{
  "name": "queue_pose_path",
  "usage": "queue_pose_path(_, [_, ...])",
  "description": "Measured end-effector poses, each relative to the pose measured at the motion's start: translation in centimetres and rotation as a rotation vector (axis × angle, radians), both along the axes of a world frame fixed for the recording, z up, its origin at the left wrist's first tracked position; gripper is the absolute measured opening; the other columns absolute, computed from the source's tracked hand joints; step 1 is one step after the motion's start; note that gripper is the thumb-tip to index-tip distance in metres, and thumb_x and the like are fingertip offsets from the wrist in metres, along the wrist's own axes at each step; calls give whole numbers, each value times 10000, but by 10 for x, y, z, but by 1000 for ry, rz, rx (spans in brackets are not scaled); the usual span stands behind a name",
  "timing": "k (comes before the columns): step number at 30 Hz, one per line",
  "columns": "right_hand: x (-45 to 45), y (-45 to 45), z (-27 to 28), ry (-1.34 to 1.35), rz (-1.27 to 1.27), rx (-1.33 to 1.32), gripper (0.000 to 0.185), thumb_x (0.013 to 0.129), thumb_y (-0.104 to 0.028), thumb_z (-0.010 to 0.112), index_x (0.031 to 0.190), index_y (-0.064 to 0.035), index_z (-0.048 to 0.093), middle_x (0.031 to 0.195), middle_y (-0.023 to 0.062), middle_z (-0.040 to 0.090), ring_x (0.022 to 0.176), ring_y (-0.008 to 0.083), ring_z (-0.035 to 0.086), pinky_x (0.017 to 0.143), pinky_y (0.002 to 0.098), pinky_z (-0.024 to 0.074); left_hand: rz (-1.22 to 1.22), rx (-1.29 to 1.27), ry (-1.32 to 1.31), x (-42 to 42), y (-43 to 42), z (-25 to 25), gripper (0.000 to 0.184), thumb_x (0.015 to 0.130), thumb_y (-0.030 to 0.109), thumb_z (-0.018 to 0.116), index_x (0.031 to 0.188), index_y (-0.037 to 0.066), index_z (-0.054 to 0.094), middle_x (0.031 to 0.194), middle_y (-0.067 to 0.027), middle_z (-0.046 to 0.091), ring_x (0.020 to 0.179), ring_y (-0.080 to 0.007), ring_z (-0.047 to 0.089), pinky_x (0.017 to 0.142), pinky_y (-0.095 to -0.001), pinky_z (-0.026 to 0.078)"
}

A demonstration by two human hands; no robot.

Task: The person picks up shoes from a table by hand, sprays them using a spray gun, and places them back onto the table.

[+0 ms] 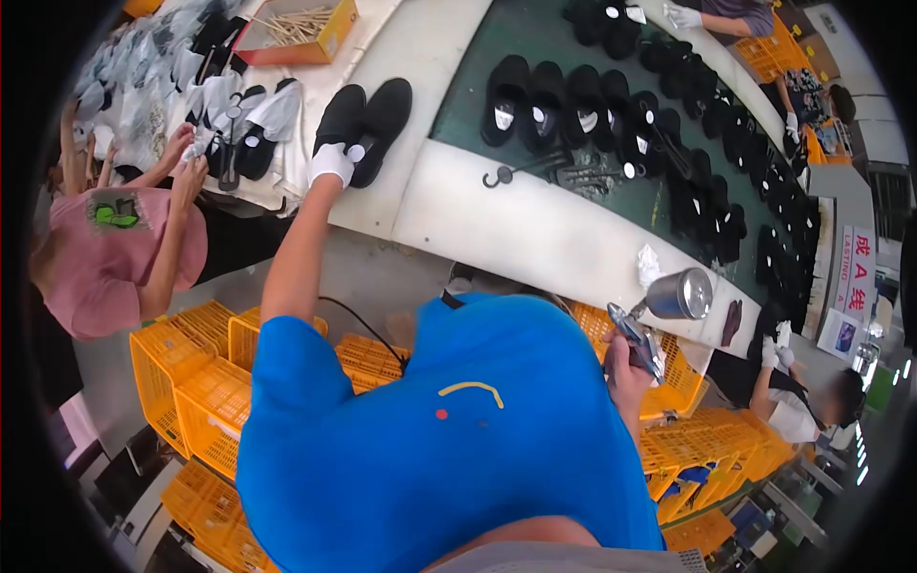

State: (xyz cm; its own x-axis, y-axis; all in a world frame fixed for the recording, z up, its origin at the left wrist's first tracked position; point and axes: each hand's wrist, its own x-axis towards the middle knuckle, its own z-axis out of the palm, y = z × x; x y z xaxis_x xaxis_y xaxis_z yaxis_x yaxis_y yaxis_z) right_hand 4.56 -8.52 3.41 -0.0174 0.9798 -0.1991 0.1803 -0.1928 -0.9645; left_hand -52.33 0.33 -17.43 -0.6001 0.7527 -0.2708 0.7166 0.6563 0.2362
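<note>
My left hand (330, 165), in a white glove, closes on the heel end of a black shoe (341, 115) on the white worktop. Pressed against it lies a second black shoe (389, 110), with a round white tag near its heel. Bare, my right hand (628, 368) is wrapped around a spray gun (638, 334) at the front edge of the worktop. A metal cup (682, 294) is attached to the gun. Part of the gun's grip is hidden by my fingers.
A green conveyor (468, 124) carries rows of black shoes (544, 100) and black hangers (530, 170). A box of wooden sticks (296, 38) stands at upper left. Beside me, a person in pink (129, 244) handles shoes. Orange crates (205, 401) stack below; crumpled paper (649, 263) lies near the cup.
</note>
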Motion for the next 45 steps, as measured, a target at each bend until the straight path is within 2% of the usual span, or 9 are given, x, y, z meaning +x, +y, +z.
queue_pose_path(8, [-15,0,-1,-36,55,-43,134,921,-22,669,1037,0,605,884,82,697,664,71,557,582,211,421,-30,46,-165,168,-30,30,457,945,402,544,1228,59,648,1228,-218,616,1139,-388,604,958,-480,490])
queue_pose_path(18, [-28,11,-7,-23,138,-57,123,925,-24,666,1034,14,623,882,94,717,682,76,592,600,212,453,-164,56,-328,173,-16,22,471,879,386,674,1225,66,669,1154,-230,673,1053,-383,662,944,-445,515])
queue_pose_path(21, [-26,13,-9,24,154,-57,127,921,-22,669,1032,16,622,881,93,716,691,86,596,628,226,467,-191,161,-654,148,-30,37,458,895,412,645,1163,47,710,1063,-228,708,1009,-372,678,898,-413,515])
queue_pose_path(26, [-16,11,-11,7,172,-7,142,932,-20,648,1066,0,608,916,114,714,629,68,565,556,204,436,375,312,-411,105,-73,2,558,913,460,629,1181,-26,687,1106,-187,726,994,-271,694,914,-377,502])
queue_pose_path(30, [-21,16,-7,68,147,34,104,958,-4,598,1059,9,580,941,158,720,517,57,518,462,189,411,518,222,-992,117,-78,1,721,904,505,654,1382,-26,559,1378,-198,597,1240,-269,582,1012,-349,452])
queue_pose_path(33, [-21,20,-8,106,158,53,72,964,3,586,1034,16,574,957,169,719,510,63,525,452,188,416,141,-22,-600,108,-68,-39,785,835,494,745,1329,-88,564,1247,-222,668,1139,-298,652,964,-369,497])
queue_pose_path(36, [-22,20,-10,131,163,47,70,968,3,582,1035,17,574,960,166,717,512,62,525,453,189,416,132,-223,-328,111,-40,-32,629,810,443,773,1139,-84,675,1084,-227,714,990,-290,692,869,-378,525])
queue_pose_path(41, [-24,18,-10,69,182,-56,97,961,-49,625,1030,17,609,949,118,731,557,54,539,493,196,433,150,-351,-722,81,-34,-56,472,818,368,773,1072,-27,730,1009,-116,732,895,-201,657,765,-341,500])
queue_pose_path(45, [-12,17,-3,40,221,-22,146,939,-74,657,1053,13,629,911,65,746,558,37,533,506,192,432,421,106,-1333,103,-66,18,365,952,337,655,1193,67,704,1103,-34,729,1032,-109,652,904,-311,504])
